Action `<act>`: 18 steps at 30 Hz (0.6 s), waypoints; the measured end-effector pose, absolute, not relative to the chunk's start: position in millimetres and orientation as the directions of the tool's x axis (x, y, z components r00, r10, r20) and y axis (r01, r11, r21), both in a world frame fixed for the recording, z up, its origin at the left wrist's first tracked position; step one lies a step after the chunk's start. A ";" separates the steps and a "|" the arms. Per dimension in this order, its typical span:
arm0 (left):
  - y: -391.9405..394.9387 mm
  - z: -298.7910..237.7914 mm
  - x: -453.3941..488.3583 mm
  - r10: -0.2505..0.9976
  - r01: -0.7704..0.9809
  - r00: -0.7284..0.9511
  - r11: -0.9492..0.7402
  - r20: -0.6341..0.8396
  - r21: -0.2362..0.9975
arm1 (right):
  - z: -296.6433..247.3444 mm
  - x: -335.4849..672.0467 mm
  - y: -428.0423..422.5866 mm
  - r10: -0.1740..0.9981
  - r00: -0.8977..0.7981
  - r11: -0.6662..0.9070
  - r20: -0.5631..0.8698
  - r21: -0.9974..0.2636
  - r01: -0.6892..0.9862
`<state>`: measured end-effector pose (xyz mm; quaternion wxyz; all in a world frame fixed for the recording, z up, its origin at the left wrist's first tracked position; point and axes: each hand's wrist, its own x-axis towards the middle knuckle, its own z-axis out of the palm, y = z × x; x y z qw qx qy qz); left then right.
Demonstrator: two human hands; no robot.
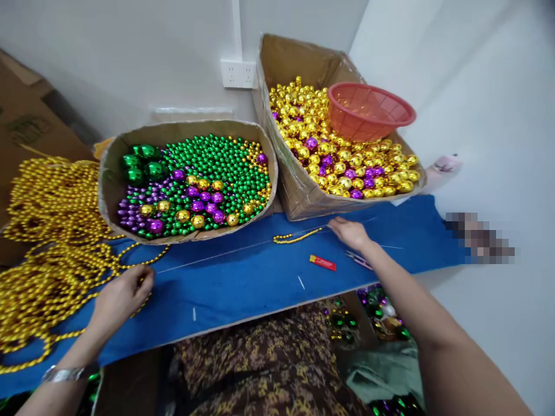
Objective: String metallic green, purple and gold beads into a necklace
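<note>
A thin white string (225,254) runs stretched across the blue board (243,289). My left hand (124,294) pinches its left end beside the heap of gold bead strands (47,242). My right hand (350,232) pinches the right end, where a short run of small gold beads (297,236) sits on the string. Behind the string stand a cardboard tray of green, purple and gold beads (191,179) and a cardboard box of gold and purple balls (338,156).
A red plastic basket (368,110) rests in the gold-ball box. A red lighter (323,263) and small scissors (359,260) lie on the board near my right wrist. More beads sit in a box below the board at right. A wall socket is behind.
</note>
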<state>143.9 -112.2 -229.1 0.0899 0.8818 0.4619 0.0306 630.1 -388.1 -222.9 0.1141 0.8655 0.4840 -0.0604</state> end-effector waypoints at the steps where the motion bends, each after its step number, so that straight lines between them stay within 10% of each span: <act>1: -108.9 -231.5 143.1 0.838 0.831 0.545 -0.536 -0.024 0.147 | -220.4 644.4 -398.8 0.786 0.584 -0.557 -0.206 0.176 0.812; 18: -122.0 -233.2 155.8 0.882 0.842 0.471 -0.442 -0.021 0.310 | -255.5 594.3 -503.8 0.737 0.655 -0.583 -0.164 0.337 0.740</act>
